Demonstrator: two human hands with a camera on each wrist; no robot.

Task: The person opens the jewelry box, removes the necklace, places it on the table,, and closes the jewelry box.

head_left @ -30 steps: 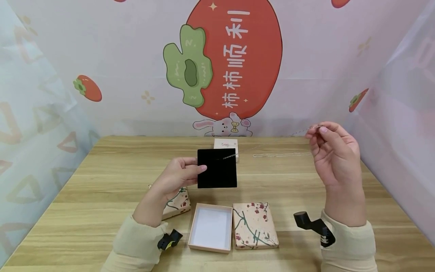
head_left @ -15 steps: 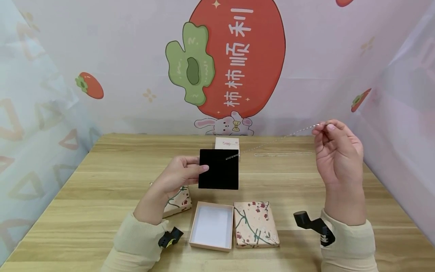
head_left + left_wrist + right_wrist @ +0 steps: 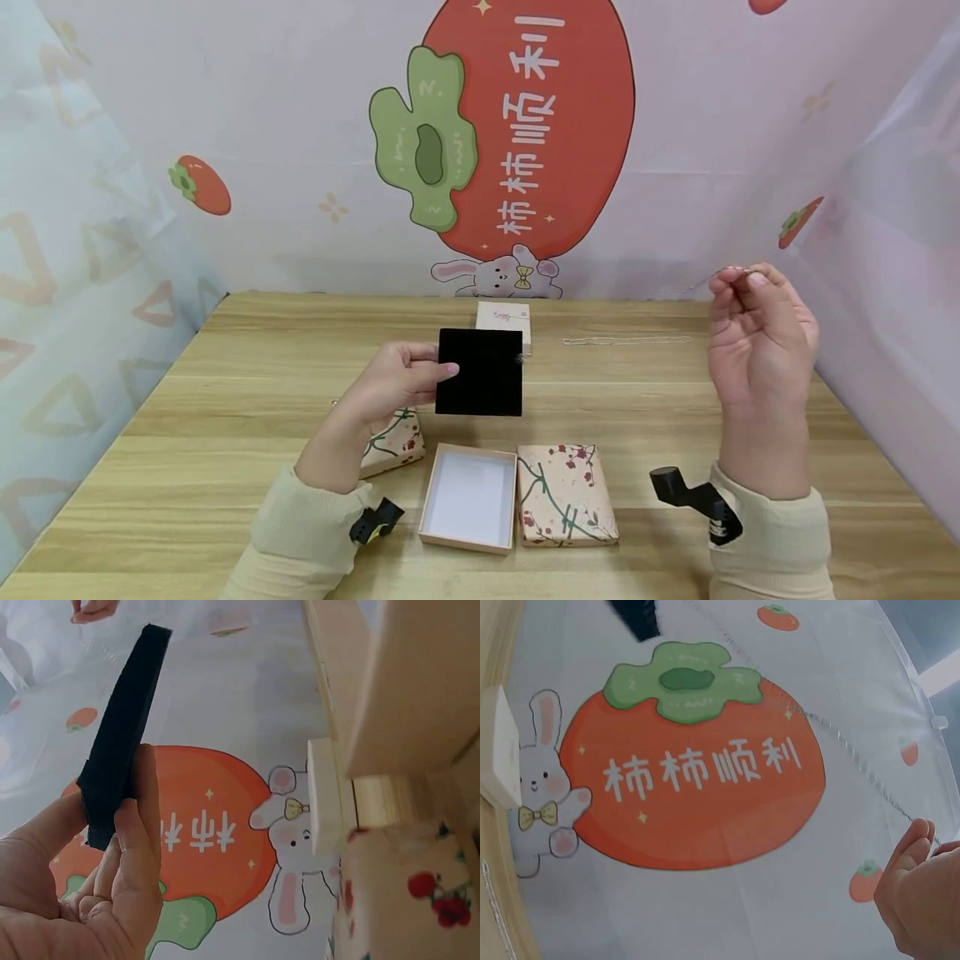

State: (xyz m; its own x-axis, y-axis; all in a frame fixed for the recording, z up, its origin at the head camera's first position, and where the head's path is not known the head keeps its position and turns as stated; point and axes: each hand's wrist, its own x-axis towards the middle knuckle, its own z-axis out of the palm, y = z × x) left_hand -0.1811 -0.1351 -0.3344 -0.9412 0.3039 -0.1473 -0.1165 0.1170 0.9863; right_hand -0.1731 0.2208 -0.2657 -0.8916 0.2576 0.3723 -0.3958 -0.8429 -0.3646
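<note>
In the head view my left hand [image 3: 397,379] holds a black square jewellery-box pad [image 3: 482,375] by its left edge, thumb on its face. The left wrist view shows that pad [image 3: 124,727] nearly edge-on between thumb and fingers. My right hand [image 3: 765,350], raised at the right, pinches a thin silver chain between thumb and fingertips. In the right wrist view the chain [image 3: 855,757] slants up from the fingertips toward the pad's dark corner [image 3: 639,616]. The chain is too faint in the head view to follow; a small glint shows at the pad's right edge.
An open box tray [image 3: 463,546] with a white inside stands at the front, beside a flower-patterned box piece [image 3: 567,496]. Another patterned box [image 3: 397,442] is partly behind my left wrist. Farther back are a small pale box [image 3: 504,314] and a second chain [image 3: 626,340].
My right hand has moved a little right with the chain. The chain's far end has shifted from the pad's face to its right edge. The left hand has hardly moved.
</note>
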